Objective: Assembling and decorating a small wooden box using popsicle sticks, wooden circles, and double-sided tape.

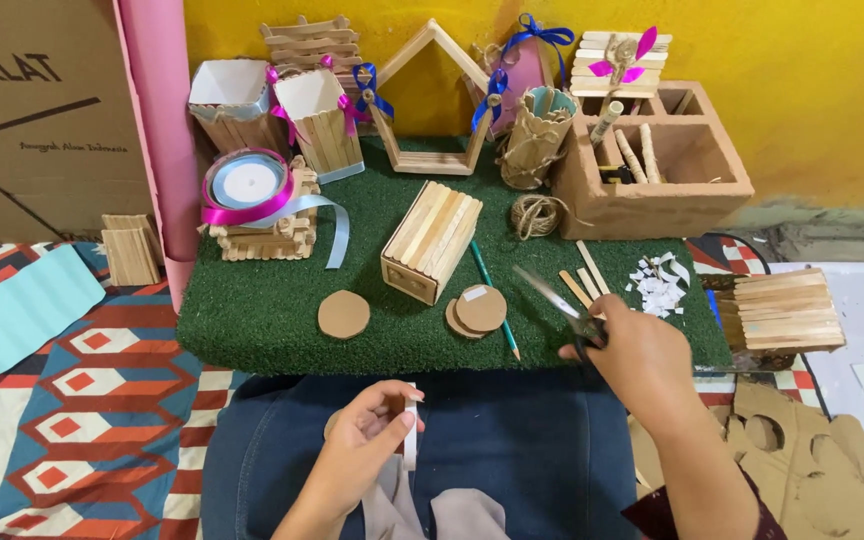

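Left hand (pixel 367 440) pinches a white strip (pixel 411 432) upright over the lap. Right hand (pixel 632 355) grips open scissors (pixel 557 300), above the green mat (pixel 252 310). Advisable: keep strip taut, blades square across.
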